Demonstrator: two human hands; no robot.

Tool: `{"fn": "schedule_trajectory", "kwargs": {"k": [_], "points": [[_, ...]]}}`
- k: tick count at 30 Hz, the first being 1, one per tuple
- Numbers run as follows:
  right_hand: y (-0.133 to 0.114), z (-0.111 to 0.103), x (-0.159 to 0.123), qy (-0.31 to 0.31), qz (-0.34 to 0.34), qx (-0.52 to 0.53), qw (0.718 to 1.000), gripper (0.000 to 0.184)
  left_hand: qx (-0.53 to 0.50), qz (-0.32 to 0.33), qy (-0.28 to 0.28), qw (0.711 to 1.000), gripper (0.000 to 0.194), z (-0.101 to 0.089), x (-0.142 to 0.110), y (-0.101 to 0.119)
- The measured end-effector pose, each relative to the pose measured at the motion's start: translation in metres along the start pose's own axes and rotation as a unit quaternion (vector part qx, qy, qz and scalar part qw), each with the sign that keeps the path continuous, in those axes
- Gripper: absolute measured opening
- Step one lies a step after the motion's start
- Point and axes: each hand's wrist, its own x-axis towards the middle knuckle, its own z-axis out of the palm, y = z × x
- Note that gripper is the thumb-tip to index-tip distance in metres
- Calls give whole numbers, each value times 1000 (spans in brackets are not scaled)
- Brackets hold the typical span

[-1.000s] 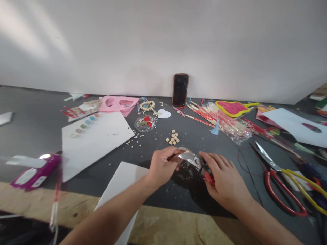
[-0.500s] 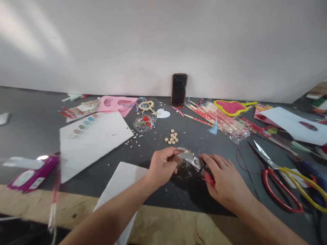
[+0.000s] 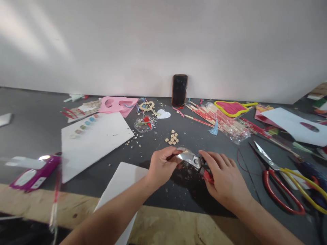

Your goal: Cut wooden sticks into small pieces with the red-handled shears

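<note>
My right hand [image 3: 222, 175] is wrapped around the red handles of a pair of pruning shears [image 3: 192, 160], their curved metal blades pointing left. At the blade tips, my left hand [image 3: 163, 165] pinches with thumb and fingers. A small pale piece [image 3: 186, 151] shows at the blades' upper edge; what the left fingers grip is hidden behind them. Just beyond the hands lies a little heap of flower-shaped wooden pieces [image 3: 172, 137] on the dark tabletop [image 3: 153, 153]. Pale crumbs are scattered under the shears.
Large scissors [image 3: 270, 166] lie on the right. Behind them are bundled red-and-cream sticks [image 3: 224, 124] and a pink paddle shape [image 3: 233, 108]. A phone [image 3: 179, 90] leans on the wall. White boards [image 3: 94, 139] and a purple device [image 3: 35, 172] occupy the left.
The shears have tilted slightly in my right hand, and their blades catch more light. Both hands stay in nearly the same place; the view has shifted a little.
</note>
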Motion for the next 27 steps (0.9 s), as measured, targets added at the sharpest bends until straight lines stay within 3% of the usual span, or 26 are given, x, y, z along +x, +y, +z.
{"fn": "schedule_trajectory", "kwargs": {"k": [18, 27], "points": [[1, 0, -1, -26, -6, 41, 999, 54, 23, 29, -14, 999, 15, -3, 0, -2], [-2, 1, -1, -23, -2, 31, 999, 46, -24, -15, -23, 999, 16, 0, -3, -2]]}}
